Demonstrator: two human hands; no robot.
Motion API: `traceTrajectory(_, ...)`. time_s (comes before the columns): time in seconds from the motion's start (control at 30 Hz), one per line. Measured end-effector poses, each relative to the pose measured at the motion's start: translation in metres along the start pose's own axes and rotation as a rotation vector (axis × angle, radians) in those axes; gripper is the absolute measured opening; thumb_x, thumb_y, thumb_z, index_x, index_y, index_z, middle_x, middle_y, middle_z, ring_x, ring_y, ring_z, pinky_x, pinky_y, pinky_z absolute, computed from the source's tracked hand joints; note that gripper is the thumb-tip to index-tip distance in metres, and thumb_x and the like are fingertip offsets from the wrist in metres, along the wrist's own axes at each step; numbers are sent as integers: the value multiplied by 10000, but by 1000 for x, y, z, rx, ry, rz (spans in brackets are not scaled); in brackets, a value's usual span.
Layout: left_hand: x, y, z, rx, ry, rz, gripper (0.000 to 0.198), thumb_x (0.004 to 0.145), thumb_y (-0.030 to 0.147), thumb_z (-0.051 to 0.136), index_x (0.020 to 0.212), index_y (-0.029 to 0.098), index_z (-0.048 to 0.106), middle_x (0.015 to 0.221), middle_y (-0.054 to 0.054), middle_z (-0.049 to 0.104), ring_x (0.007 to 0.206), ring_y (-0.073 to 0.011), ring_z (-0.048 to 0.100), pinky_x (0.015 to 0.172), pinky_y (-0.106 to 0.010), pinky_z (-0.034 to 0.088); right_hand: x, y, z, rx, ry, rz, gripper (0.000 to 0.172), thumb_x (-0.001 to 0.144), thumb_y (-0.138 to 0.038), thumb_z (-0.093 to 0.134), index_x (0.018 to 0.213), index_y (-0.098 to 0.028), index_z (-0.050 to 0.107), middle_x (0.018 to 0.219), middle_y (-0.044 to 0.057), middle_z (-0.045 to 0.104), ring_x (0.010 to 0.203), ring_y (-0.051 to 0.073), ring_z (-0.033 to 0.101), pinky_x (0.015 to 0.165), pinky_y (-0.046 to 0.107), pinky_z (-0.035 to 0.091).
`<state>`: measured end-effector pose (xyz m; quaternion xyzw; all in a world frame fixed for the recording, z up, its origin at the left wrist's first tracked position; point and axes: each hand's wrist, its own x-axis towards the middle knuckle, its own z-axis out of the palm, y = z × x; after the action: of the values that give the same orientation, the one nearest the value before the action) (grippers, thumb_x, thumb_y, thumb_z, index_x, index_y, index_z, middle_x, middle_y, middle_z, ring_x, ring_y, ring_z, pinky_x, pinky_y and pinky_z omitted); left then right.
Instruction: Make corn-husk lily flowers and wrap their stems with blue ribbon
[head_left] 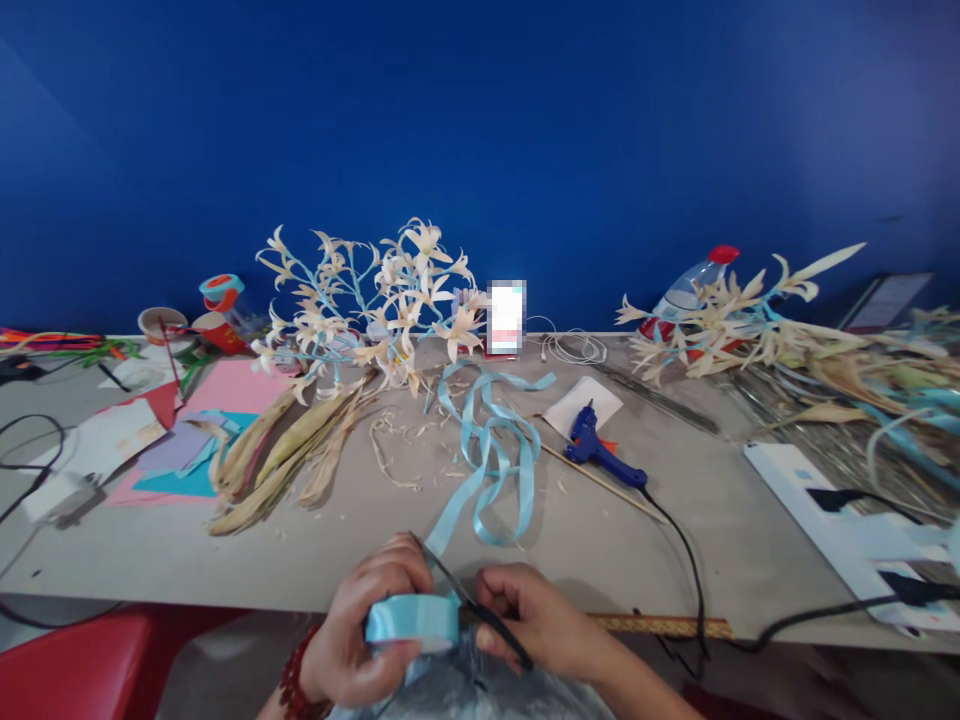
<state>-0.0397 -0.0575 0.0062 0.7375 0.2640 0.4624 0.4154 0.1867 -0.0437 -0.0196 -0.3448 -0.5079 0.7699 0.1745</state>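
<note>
Right now my left hand [341,630] is wrapped around the ribbon roll [412,622], fingers over the top and thumb underneath, and I'm holding it just off the near edge of the surface [615,550]. My right hand [536,620] is curled round the black handles of the scissors [448,576], just to the right of the roll. Here's the relation that matters: the scissors lie on a slant, handles low on my right, tips pointing away from me and leftward, up near my left fingertips. Across that line comes the loose ribbon [527,480], lying in loops on the surface ahead of me, its near stretch slanting down and left towards the blades and the top of my left hand. So the two long axes cross rather than run side by side, and my left hand is the nearer one to that stretch, with the blades right there beside it. Whether steel actually touches ribbon, I can't tell, nor how far the blades are parted. Well off to the right, the glue gun [604,450] lies apart from both hands.
</note>
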Motion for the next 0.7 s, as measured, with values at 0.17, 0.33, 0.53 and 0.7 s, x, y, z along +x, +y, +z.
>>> traceTrajectory(0.17, -7, -3, -5, 43, 80, -22, 188, 816, 359, 593, 869, 196, 517, 906, -80, 525, 887, -252, 520, 924, -542, 357, 1, 0, 1, 37, 12, -13, 588, 595, -667, 740, 644, -202, 384, 457, -108, 412, 377, 43, 380, 366, 159, 263)
traceTrajectory(0.33, -13, -7, -8, 5, 135, -87, 199, 818, 361, 619, 952, 217, 596, 1208, -123, 464, 1190, -334, 439, 1028, -572, 304, -3, -8, -1, 50, 31, 5, 645, 534, -747, 710, 650, -206, 380, 459, -118, 392, 366, 37, 349, 360, 161, 273)
traceTrajectory(0.53, -17, -19, -1, -206, 68, -159, 327, 750, 499, 676, 838, 192, 604, 1544, -113, 223, 1397, -422, 209, 1078, -607, 243, -7, -8, -6, -8, 18, 13, 670, 509, -774, 695, 656, -203, 376, 463, -105, 423, 384, 39, 352, 378, 165, 246)
traceTrajectory(0.7, -3, -21, -5, -232, -38, -53, 343, 736, 534, 655, 801, 203, 594, 1466, -148, 411, 1421, -409, 158, 1079, -679, 93, -7, -7, -4, 39, -104, 49, 658, 501, -709, 760, 687, -198, 389, 496, -104, 444, 401, 32, 347, 390, 159, 271)
